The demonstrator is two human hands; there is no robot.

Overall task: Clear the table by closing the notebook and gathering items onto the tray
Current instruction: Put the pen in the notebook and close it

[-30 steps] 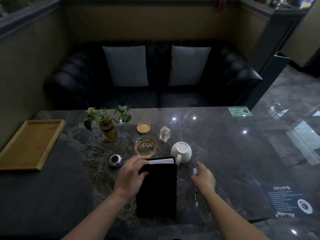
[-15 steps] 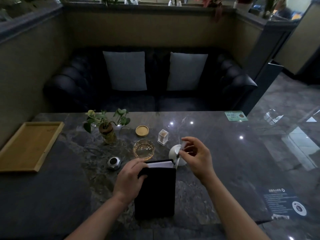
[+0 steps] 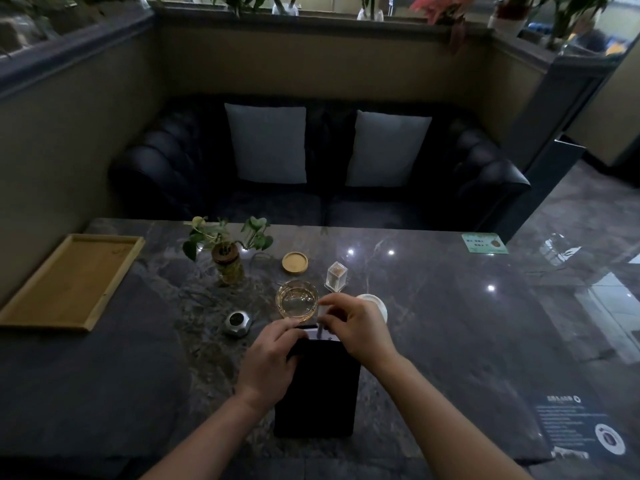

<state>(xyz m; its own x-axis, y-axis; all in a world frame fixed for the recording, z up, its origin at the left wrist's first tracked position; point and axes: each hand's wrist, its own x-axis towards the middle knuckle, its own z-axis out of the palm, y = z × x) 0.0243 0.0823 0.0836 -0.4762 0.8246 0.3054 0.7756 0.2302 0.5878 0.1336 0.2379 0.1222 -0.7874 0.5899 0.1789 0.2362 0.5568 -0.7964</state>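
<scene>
A dark marble bench (image 3: 433, 323) stands before a black sofa (image 3: 322, 188) with two pale cushions, a bare wooden tray (image 3: 69, 282) near its left edge. The white cup (image 3: 379, 304) is mostly hidden behind the right hand (image 3: 360, 327), whose fingers pinch a small pale item, too dim to identify. The left hand (image 3: 268, 362) curls its fingers over the top edge of the closed black notebook (image 3: 317, 389) near the front edge.

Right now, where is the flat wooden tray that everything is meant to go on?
The rectangular wooden tray lies at the table's far left edge in the head view, left of the small potted plant and well away from both hands.
</scene>
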